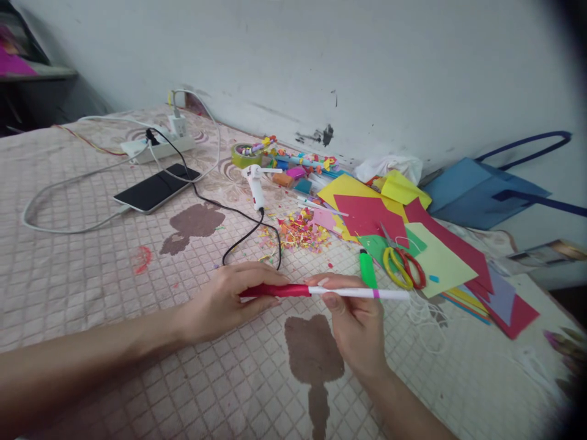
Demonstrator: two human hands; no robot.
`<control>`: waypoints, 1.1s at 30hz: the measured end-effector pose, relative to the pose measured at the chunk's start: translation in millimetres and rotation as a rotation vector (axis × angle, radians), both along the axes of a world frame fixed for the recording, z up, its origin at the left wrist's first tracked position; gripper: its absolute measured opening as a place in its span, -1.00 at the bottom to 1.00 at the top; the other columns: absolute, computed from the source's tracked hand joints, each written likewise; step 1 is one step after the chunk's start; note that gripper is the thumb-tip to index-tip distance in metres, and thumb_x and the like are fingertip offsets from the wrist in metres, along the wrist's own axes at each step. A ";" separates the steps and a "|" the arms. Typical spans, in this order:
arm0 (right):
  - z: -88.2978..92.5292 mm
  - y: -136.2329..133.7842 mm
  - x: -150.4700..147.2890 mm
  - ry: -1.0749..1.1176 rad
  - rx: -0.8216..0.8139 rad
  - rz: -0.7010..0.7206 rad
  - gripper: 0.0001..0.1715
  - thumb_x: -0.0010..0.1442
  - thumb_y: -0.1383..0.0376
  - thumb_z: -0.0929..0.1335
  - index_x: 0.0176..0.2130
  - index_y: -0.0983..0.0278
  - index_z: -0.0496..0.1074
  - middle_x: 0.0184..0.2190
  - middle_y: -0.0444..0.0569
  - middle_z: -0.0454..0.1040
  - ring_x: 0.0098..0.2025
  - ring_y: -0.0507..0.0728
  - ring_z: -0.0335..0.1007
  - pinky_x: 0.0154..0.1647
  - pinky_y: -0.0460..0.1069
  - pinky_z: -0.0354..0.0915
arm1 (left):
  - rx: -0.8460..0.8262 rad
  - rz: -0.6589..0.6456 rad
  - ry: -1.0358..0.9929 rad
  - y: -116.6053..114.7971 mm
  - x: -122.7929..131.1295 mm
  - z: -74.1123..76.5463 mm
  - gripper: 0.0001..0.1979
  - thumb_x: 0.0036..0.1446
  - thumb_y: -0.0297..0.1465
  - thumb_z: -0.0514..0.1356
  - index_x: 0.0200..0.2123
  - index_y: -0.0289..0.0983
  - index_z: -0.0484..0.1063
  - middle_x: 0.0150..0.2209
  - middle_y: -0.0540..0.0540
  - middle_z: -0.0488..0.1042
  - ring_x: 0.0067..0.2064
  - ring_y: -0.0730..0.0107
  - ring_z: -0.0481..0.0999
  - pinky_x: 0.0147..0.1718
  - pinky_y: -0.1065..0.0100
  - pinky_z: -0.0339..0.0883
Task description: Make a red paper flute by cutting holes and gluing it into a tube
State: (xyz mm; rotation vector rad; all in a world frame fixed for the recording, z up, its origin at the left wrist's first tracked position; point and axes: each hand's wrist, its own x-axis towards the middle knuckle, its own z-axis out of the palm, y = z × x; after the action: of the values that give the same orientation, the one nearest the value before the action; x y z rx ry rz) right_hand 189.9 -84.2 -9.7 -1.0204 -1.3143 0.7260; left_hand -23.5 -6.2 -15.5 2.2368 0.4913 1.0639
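Note:
Level across both hands runs a slim white stick [392, 294] with a red section at its left and a narrow purple band near its right end. My left hand [229, 299] is closed on the red section, thumb below and fingers above. Around the white part, my right hand [360, 324] grips with thumb and fingers. Whether the red is a wrapping or a separate piece, I cannot tell. Just behind my right hand lies a bright green marker-like stick [367, 269]. Yellow-and-red-handled scissors [403, 267] rest on coloured paper [440, 256] to the right.
A white glue gun [254, 188] with a black cord lies behind a pile of paper scraps [302, 231]. At left are a tablet-like device [156, 187] and a power strip [158, 148] with loose cables. A blue bag [477, 192] and white string [426, 315] are at right.

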 end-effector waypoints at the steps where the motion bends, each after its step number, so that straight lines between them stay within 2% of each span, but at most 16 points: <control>1: -0.4 -0.2 0.0 0.020 0.004 0.003 -0.88 0.31 0.31 0.42 -0.16 0.09 0.57 -0.19 -0.11 0.66 -0.10 0.13 0.60 -0.05 0.06 0.51 | -0.005 0.016 0.012 -0.5 -0.3 0.2 -0.79 0.27 -0.47 0.25 -0.03 -0.25 0.54 -0.17 -0.09 0.65 -0.18 0.36 0.65 -0.23 0.42 0.54; 4: -1.0 -1.4 -1.0 0.044 0.010 -0.005 -0.88 0.32 0.30 0.42 -0.15 0.08 0.57 -0.20 -0.12 0.65 -0.10 0.13 0.60 -0.02 0.08 0.51 | -0.006 0.054 0.011 -1.6 -0.4 -0.5 -0.80 0.28 -0.48 0.25 -0.04 -0.24 0.54 -0.18 -0.08 0.66 -0.19 0.37 0.65 -0.21 0.42 0.55; 9: -3.8 -2.9 -4.5 0.034 0.003 -0.039 -0.90 0.31 0.29 0.42 -0.16 0.10 0.57 -0.22 -0.08 0.65 -0.11 0.15 0.59 -0.02 0.10 0.50 | 0.003 0.048 -0.043 -2.2 0.1 -1.6 -0.80 0.28 -0.52 0.21 -0.10 -0.22 0.58 -0.15 -0.11 0.66 -0.14 0.34 0.66 -0.17 0.38 0.58; 13: -9.3 -1.7 -5.0 0.088 0.016 -0.059 -0.91 0.31 0.27 0.42 -0.17 0.09 0.57 -0.14 -0.09 0.63 -0.02 0.15 0.56 0.06 0.12 0.46 | 0.037 0.044 -0.046 -1.6 0.0 -1.4 -0.80 0.29 -0.53 0.20 -0.10 -0.23 0.58 -0.14 -0.11 0.66 -0.12 0.34 0.66 -0.15 0.37 0.57; 19: -12.7 -3.1 -3.9 0.103 -0.057 -0.054 -0.90 0.30 0.29 0.43 -0.16 0.10 0.57 -0.19 -0.10 0.64 -0.11 0.13 0.57 -0.06 0.06 0.47 | 0.000 0.025 -0.048 -4.8 0.6 -1.1 -0.86 0.26 -0.53 0.23 -0.13 -0.27 0.52 -0.07 -0.13 0.62 -0.07 0.35 0.63 -0.13 0.40 0.53; 23: -10.7 -5.9 -7.1 0.117 -0.040 -0.032 -0.86 0.29 0.31 0.44 -0.15 0.08 0.57 -0.17 -0.11 0.63 -0.07 0.12 0.56 -0.05 0.05 0.47 | -0.024 0.038 -0.005 -6.5 0.1 0.2 -0.80 0.28 -0.44 0.26 -0.02 -0.26 0.49 -0.18 -0.09 0.60 -0.20 0.38 0.59 -0.24 0.42 0.49; 25: -10.3 -6.7 -9.3 0.117 -0.036 -0.024 -0.85 0.30 0.32 0.43 -0.13 0.08 0.57 -0.17 -0.11 0.62 -0.07 0.13 0.55 -0.04 0.05 0.46 | 0.009 0.002 -0.011 -6.2 0.1 1.4 -0.76 0.30 -0.44 0.25 0.03 -0.25 0.49 -0.17 -0.11 0.58 -0.20 0.38 0.57 -0.24 0.42 0.49; 28: -10.7 -6.4 -12.2 0.101 0.002 -0.014 -0.83 0.32 0.33 0.41 -0.13 0.05 0.56 -0.14 -0.14 0.59 -0.03 0.10 0.50 0.00 0.03 0.41 | 0.039 -0.061 -0.066 -6.1 1.1 3.4 -0.80 0.31 -0.50 0.23 -0.02 -0.27 0.52 -0.14 -0.13 0.57 -0.14 0.39 0.57 -0.17 0.44 0.49; 33: -10.3 -4.7 -15.9 0.027 0.088 -0.039 -0.84 0.33 0.35 0.40 -0.16 0.07 0.54 -0.16 -0.15 0.53 -0.02 0.08 0.43 0.03 0.02 0.34 | 0.022 -0.042 -0.101 -10.2 3.7 4.5 -0.84 0.31 -0.56 0.21 -0.09 -0.29 0.55 -0.16 -0.11 0.57 -0.16 0.45 0.57 -0.17 0.49 0.48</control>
State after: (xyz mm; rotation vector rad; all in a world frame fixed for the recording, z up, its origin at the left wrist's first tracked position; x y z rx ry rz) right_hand 174.0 -88.8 -20.0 -0.9597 -1.2887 0.6448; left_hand -19.8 -16.5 -10.9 2.1898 0.3894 1.1590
